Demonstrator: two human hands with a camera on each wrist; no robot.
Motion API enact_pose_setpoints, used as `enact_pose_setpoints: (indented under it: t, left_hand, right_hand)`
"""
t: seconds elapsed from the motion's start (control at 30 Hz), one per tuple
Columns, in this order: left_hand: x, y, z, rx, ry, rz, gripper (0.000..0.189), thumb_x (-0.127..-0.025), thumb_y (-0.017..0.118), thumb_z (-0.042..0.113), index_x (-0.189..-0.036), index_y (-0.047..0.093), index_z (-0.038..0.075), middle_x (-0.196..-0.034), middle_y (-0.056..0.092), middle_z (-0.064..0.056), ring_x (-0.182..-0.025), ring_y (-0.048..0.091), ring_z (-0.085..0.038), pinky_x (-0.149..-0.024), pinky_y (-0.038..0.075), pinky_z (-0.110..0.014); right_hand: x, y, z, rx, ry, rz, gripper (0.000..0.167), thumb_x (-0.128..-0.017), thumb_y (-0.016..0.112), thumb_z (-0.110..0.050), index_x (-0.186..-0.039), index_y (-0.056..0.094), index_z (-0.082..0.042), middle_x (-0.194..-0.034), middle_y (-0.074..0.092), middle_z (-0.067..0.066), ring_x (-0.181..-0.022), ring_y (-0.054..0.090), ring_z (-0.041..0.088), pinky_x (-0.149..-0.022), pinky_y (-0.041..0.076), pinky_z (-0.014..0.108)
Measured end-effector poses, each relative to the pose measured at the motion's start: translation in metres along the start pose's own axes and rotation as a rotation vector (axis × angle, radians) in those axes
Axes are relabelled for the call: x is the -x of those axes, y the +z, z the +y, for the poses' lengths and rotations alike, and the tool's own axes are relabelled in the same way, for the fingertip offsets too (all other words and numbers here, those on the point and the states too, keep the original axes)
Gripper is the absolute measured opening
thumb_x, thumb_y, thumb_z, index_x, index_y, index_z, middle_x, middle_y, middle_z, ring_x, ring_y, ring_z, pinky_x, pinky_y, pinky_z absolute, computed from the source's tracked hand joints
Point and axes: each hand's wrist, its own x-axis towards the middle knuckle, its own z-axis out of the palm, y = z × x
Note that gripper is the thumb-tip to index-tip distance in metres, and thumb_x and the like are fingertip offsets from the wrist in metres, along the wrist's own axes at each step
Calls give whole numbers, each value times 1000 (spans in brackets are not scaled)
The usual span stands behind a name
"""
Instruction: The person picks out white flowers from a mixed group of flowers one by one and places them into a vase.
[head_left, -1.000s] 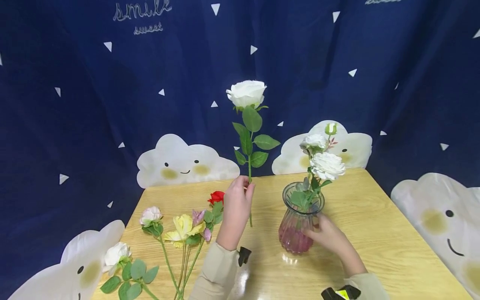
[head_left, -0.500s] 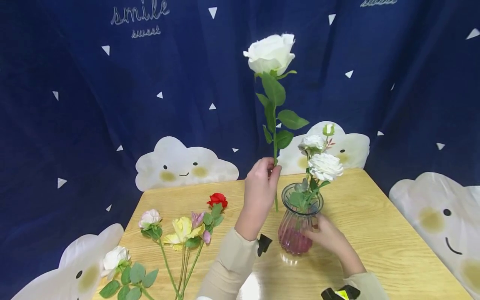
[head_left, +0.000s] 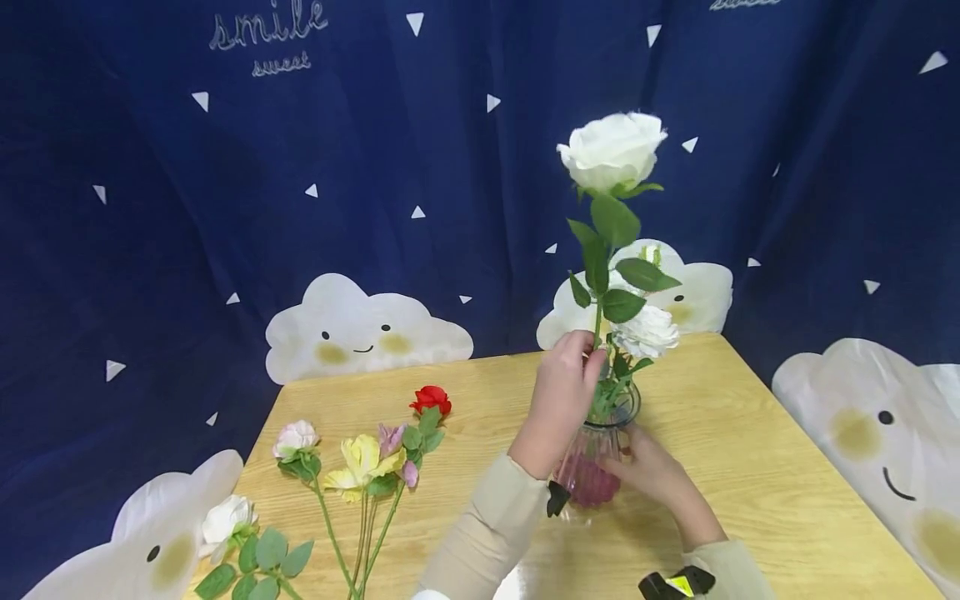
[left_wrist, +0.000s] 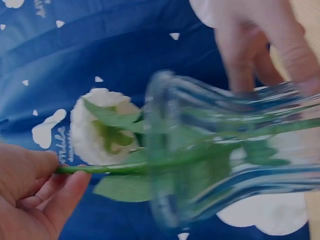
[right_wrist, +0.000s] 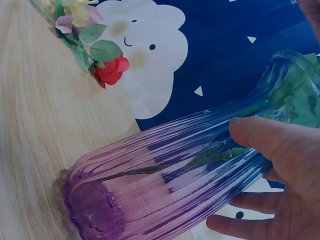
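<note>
My left hand point(head_left: 558, 404) pinches the stem of a large white rose point(head_left: 615, 154) between thumb and fingers, above the mouth of a ribbed glass vase point(head_left: 588, 479). The rose stands nearly upright. In the left wrist view, its stem point(left_wrist: 115, 169) runs from the fingertips to the vase rim point(left_wrist: 162, 150); green stems and leaves show through the glass. My right hand point(head_left: 656, 479) holds the vase from the right side, thumb point(right_wrist: 260, 135) on one face and fingers around the other. White flowers point(head_left: 648, 332) with leaves stand in the vase, partly hidden behind the rose.
On the left of the wooden table point(head_left: 480, 433) lie a red rose point(head_left: 431, 400), a yellow flower point(head_left: 362, 462), a pale pink flower point(head_left: 296, 439) and a white flower point(head_left: 227, 521). A dark blue curtain point(head_left: 390, 142) with clouds hangs behind the table.
My left hand has carried the white rose rightward, first rising, then lowering over the vase mouth. My right hand has stayed on the vase.
</note>
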Motion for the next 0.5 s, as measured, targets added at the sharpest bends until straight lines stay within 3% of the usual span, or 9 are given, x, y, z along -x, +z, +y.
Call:
enact_pose_setpoints:
  t: [0.3,0.4,0.5]
  left_hand:
    - [10,11,-5,-216,-127,-172,18,-88,58,19,-99,58,6,-85,61,-1,-71,60,-12,-55,46,-21]
    - [12,11,-7,-318,-119,-172,16,-84,62,22,-91,59,9,-78,61,1,-65,60,-12,-49,44,-23]
    - [14,11,-8,-399,-73,-167,14,-81,66,24,-81,60,11,-68,59,3,-58,58,-11,-47,42,-23]
  right_hand:
    - [-1,0,-1,-20,-27,18,67,-79,66,-20,-127,33,13,-120,44,33,-102,51,42,-77,48,45]
    - [-2,2,1,-27,-72,31,64,-77,68,-16,-126,36,11,-118,47,30,-103,51,39,-77,48,43]
    - [-3,2,2,-36,-114,49,61,-75,69,-13,-124,40,10,-114,51,27,-101,52,36,-77,49,42]
